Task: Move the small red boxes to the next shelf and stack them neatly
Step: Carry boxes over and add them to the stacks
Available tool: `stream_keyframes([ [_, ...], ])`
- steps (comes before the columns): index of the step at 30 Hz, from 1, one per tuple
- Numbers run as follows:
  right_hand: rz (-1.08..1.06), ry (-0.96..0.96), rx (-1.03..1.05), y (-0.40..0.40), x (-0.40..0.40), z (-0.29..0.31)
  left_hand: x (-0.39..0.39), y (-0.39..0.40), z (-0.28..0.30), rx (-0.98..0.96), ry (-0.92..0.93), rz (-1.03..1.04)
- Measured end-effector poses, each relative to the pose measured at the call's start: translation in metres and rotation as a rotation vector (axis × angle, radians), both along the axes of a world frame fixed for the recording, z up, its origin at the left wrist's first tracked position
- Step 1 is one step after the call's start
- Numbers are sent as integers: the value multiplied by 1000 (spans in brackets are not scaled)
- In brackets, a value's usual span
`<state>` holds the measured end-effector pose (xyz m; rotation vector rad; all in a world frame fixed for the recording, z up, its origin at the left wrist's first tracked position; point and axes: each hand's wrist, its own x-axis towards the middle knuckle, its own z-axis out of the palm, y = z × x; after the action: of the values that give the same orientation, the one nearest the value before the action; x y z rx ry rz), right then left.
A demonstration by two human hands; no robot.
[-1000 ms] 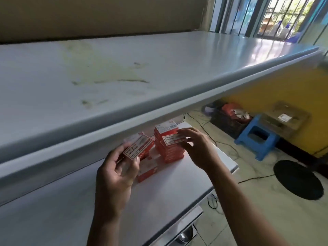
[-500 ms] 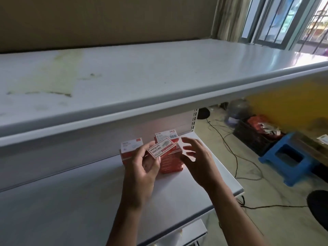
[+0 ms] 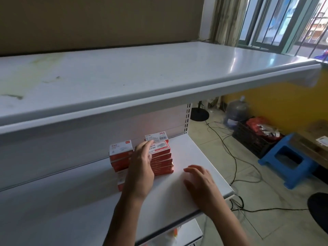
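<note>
Small red boxes with white labelled tops stand in stacks on the white middle shelf [image 3: 195,157]. The nearer right stack [image 3: 162,160] is several boxes high, a taller one [image 3: 157,136] stands behind it, and another stack [image 3: 120,155] is at the left. My left hand [image 3: 142,166] lies over the left edge of the right stack's top box, fingers nearly straight on its label. Part of one more red box [image 3: 120,186] shows below that hand. My right hand [image 3: 198,181] hovers over the bare shelf to the right, fingers loosely spread, holding nothing.
A wide white upper shelf [image 3: 159,71] overhangs the stacks. Right of the shelving, on the floor, are a blue stool [image 3: 287,162], a black crate [image 3: 255,137], a water jug [image 3: 237,112], loose cables [image 3: 234,157] and a black round base [image 3: 318,210]. A lower shelf [image 3: 188,235] shows below.
My left hand carried a red box from the left onto the right stack and now lies flat on it. My right hand drew back from the stack toward me.
</note>
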<state>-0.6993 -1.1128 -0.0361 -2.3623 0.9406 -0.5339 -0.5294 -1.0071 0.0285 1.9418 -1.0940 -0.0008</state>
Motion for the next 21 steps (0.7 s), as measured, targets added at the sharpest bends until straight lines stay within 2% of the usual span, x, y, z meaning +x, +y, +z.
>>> stream_keyframes([
  [5,18,115,-150,15,14,-9,-10,1,2,-23,-1,-5],
  [10,-29,101,-238,17,11,-8,-25,22,5,-96,22,41],
  [14,8,39,-187,17,8,-8,-22,58,1,-116,28,34],
  [18,-5,-97,-56,35,5,5,-2,104,-13,-92,30,128],
  [21,78,-146,-29,71,15,20,15,141,-23,-23,56,202],
])
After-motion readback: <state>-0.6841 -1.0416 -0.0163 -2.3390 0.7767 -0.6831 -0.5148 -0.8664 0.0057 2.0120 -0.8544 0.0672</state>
